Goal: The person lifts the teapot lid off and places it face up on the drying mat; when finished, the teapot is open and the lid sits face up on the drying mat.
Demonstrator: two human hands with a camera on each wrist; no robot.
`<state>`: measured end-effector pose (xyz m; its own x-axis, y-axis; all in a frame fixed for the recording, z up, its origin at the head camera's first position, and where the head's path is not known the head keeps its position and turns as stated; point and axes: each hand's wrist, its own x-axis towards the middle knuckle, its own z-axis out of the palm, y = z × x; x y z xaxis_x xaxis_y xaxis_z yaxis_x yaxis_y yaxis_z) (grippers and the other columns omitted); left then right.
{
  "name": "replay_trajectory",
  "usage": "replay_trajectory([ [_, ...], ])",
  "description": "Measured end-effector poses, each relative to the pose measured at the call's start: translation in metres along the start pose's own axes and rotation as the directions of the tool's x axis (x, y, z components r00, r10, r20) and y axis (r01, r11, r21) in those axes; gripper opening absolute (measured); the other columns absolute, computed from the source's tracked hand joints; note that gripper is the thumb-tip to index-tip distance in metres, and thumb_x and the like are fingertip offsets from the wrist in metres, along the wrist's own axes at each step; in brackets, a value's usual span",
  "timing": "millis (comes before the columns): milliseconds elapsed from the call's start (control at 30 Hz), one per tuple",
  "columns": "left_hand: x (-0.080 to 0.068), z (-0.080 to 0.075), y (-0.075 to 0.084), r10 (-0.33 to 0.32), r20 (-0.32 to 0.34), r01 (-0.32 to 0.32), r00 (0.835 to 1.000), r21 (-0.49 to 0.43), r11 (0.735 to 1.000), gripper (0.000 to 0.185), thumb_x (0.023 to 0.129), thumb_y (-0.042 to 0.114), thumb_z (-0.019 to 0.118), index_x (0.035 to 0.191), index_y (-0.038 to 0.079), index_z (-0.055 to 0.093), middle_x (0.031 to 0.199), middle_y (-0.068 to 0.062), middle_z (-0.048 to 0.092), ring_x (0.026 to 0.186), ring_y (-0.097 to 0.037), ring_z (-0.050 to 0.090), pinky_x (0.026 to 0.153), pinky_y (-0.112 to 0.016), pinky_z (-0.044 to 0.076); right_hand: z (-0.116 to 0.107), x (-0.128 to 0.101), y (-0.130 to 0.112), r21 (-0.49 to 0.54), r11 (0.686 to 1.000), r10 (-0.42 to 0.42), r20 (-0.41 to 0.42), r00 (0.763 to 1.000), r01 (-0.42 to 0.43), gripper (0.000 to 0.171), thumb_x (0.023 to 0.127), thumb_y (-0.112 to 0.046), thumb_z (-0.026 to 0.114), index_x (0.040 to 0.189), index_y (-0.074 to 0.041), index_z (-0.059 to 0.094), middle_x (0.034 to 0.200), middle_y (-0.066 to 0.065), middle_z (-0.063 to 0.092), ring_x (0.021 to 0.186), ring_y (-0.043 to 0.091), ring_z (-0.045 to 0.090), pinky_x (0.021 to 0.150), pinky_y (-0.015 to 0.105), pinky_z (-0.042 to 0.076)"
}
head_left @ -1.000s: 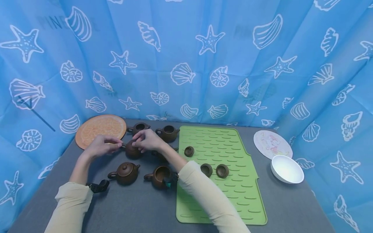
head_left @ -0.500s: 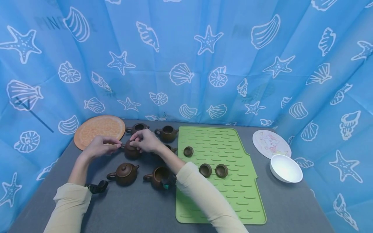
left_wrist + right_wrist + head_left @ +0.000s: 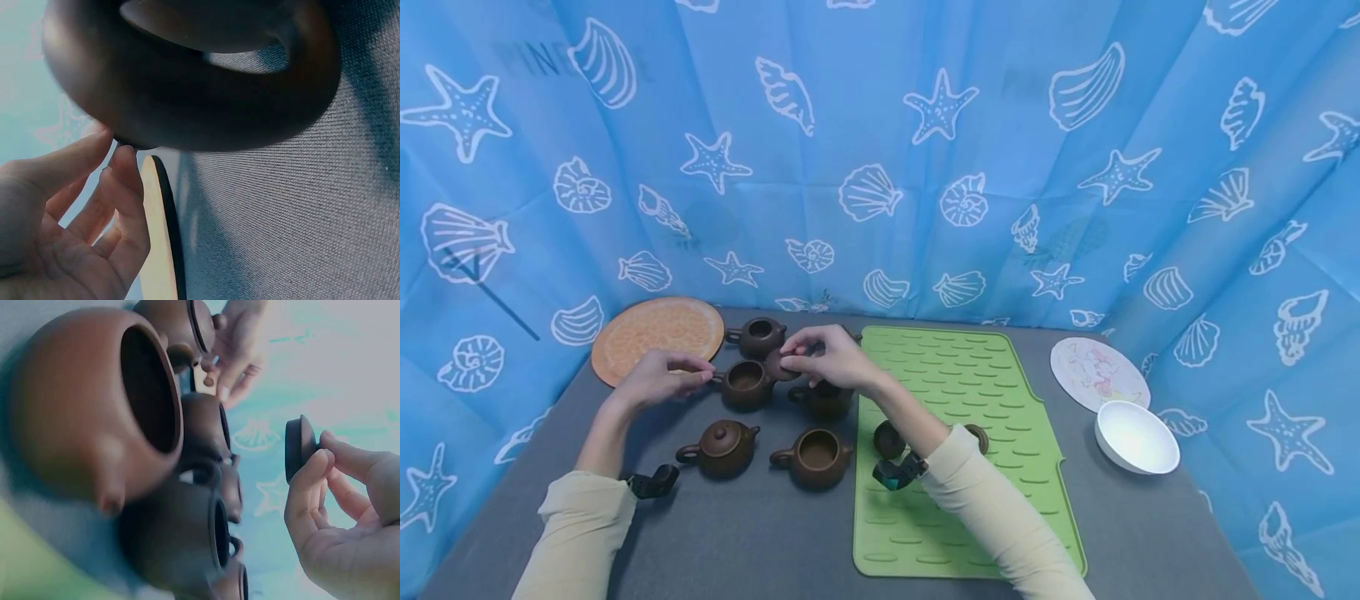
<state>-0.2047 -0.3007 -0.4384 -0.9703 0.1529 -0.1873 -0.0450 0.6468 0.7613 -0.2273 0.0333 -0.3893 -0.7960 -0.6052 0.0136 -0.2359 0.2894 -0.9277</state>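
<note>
Toward the back left of the desk (image 3: 752,533), a small dark brown lid (image 3: 777,366) is lifted clear of its teapot.

The right hand (image 3: 827,358) pinches the round, flat-edged lid between thumb and fingertips, just above and right of the open brown teapot (image 3: 746,384), whose handle the left hand (image 3: 658,377) pinches. Largest nearby is the green ribbed mat (image 3: 970,442) along the desk's right half, then the orange plate (image 3: 657,332) at the back left corner. Four more brown teapots crowd round, one lidded teapot (image 3: 721,445) nearer the front edge; loose lids (image 3: 889,438) lie on the mat.
</note>
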Motion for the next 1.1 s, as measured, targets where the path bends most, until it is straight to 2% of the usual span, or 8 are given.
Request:
replay_trajectory([
  [167, 0.0, 0.001, 0.002, -0.002, 0.004, 0.002, 1.0, 0.005, 1.0, 0.034, 0.108, 0.027, 0.069, 0.13, 0.002, 0.075, 0.125, -0.024, 0.076, 0.102, -0.027, 0.074, 0.086, -0.039, 0.066, -0.027, -0.03, 0.006, 0.001, 1.0, -0.023, -0.032, 0.999, 0.023, 0.02, 0.103, -0.016, 0.075, 0.121, -0.007, 0.076, 0.109, 0.008, 0.071, 0.07, 0.023, 0.064, 0.064, 0.04, 0.062],
  [333, 0.0, 0.0, 0.003, -0.017, 0.008, 0.017, 1.0, 0.01, 1.0, 0.034, 0.108, 0.028, 0.07, 0.129, 0.002, 0.075, 0.126, -0.023, 0.076, 0.103, -0.027, 0.073, 0.086, -0.04, 0.066, -0.047, -0.061, 0.014, -0.027, 0.999, -0.04, -0.062, 0.997, 0.038, 0.019, 0.103, -0.012, 0.075, 0.121, -0.006, 0.073, 0.127, 0.015, 0.068, 0.064, 0.023, 0.061, 0.056, 0.032, 0.056],
  [433, -0.001, 0.0, 0.003, -0.021, 0.009, 0.021, 1.0, 0.011, 1.0, 0.034, 0.108, 0.027, 0.07, 0.129, 0.002, 0.075, 0.125, -0.023, 0.075, 0.102, -0.027, 0.073, 0.086, -0.04, 0.065, -0.056, -0.076, 0.021, -0.039, 0.999, -0.03, -0.077, 0.997, 0.027, 0.018, 0.104, -0.011, 0.074, 0.121, -0.006, 0.072, 0.135, 0.018, 0.068, 0.063, 0.023, 0.064, 0.057, 0.032, 0.056],
  [567, -0.002, -0.001, 0.003, -0.017, 0.011, 0.017, 1.0, 0.009, 1.0, 0.034, 0.108, 0.027, 0.07, 0.129, 0.001, 0.075, 0.124, -0.023, 0.076, 0.102, -0.027, 0.073, 0.085, -0.04, 0.065, -0.066, -0.092, 0.03, -0.058, 0.998, -0.017, -0.073, 0.997, 0.012, 0.017, 0.106, -0.011, 0.07, 0.123, -0.006, 0.069, 0.137, 0.02, 0.068, 0.076, 0.041, 0.072, 0.059, 0.04, 0.06],
  [733, -0.003, -0.001, 0.004, -0.013, 0.012, 0.013, 1.0, 0.007, 1.0, 0.034, 0.108, 0.027, 0.07, 0.129, 0.001, 0.075, 0.125, -0.022, 0.076, 0.103, -0.026, 0.074, 0.086, -0.041, 0.066, -0.077, -0.107, 0.042, -0.006, 0.999, 0.038, -0.063, 0.997, -0.039, 0.029, 0.11, -0.014, 0.064, 0.138, -0.006, 0.062, 0.147, 0.021, 0.061, 0.098, 0.047, 0.076, 0.072, 0.056, 0.065],
  [900, -0.003, -0.002, 0.004, -0.009, 0.013, 0.009, 1.0, 0.004, 1.0, 0.033, 0.107, 0.026, 0.07, 0.128, 0.001, 0.075, 0.123, -0.023, 0.076, 0.101, -0.025, 0.073, 0.084, -0.039, 0.065, -0.091, -0.117, 0.054, 0.159, 0.984, 0.09, -0.033, 0.995, -0.084, 0.051, 0.113, -0.012, 0.057, 0.163, -0.009, 0.046, 0.167, 0.022, 0.044, 0.114, 0.04, 0.077, 0.092, 0.046, 0.067],
  [1033, -0.003, -0.001, 0.005, -0.009, 0.011, 0.009, 1.0, 0.002, 1.0, 0.032, 0.108, 0.026, 0.069, 0.128, 0.001, 0.075, 0.124, -0.023, 0.076, 0.101, -0.026, 0.073, 0.084, -0.038, 0.065, -0.101, -0.122, 0.066, 0.269, 0.955, 0.13, -0.002, 0.992, -0.124, 0.055, 0.114, -0.012, 0.054, 0.168, -0.01, 0.039, 0.177, 0.021, 0.028, 0.13, 0.036, 0.07, 0.106, 0.038, 0.063],
  [1100, -0.002, -0.001, 0.005, -0.008, 0.009, 0.008, 1.0, 0.004, 1.0, 0.032, 0.108, 0.025, 0.069, 0.128, 0.001, 0.075, 0.124, -0.023, 0.076, 0.101, -0.027, 0.073, 0.084, -0.039, 0.065, -0.104, -0.125, 0.07, 0.255, 0.957, 0.147, -0.012, 0.989, -0.139, 0.058, 0.113, -0.014, 0.059, 0.167, -0.011, 0.04, 0.177, 0.021, 0.028, 0.135, 0.041, 0.066, 0.11, 0.044, 0.061],
])
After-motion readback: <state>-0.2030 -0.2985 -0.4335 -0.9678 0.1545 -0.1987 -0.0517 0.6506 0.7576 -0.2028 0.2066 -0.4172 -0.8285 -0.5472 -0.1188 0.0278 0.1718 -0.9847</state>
